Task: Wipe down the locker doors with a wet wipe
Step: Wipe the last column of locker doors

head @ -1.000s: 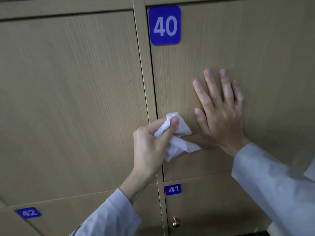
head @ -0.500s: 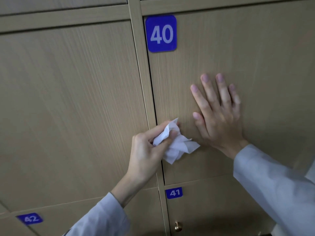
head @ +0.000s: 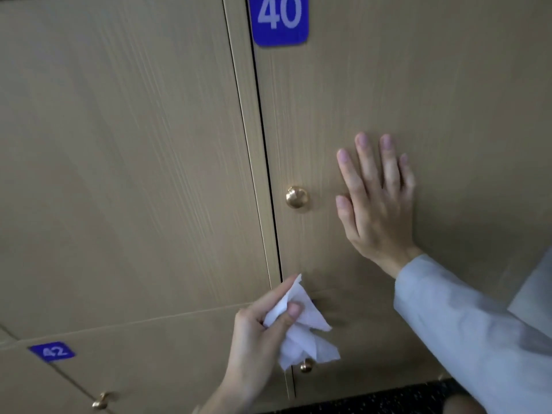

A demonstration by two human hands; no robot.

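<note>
Head view, looking down and forward: the left hand (head: 257, 339) pinches a crumpled wet wipe (head: 298, 330), thumb curled over the front of the wad and fingers behind it, with loose folds hanging below the grip. The wipe sits low at the seam between locker columns, by the bottom corner of door 40 (head: 388, 85); whether it touches the panel cannot be told. The right hand (head: 376, 198) lies flat on that door, fingers straight and spread, just beside the brass knob (head: 297, 197), bracing the panel and gripping nothing. The blue plate reading 40 (head: 279, 17) sits at the door's top corner, and a plate marked 42 (head: 51, 351) labels a lower door on the left. My reading is that the wiping of door 40 is in hand, near its lower edge. The next move calls for pressing the wad flat against the wood and sweeping across, working round the knob, with the flat hand shifting off any unwiped area.
</note>
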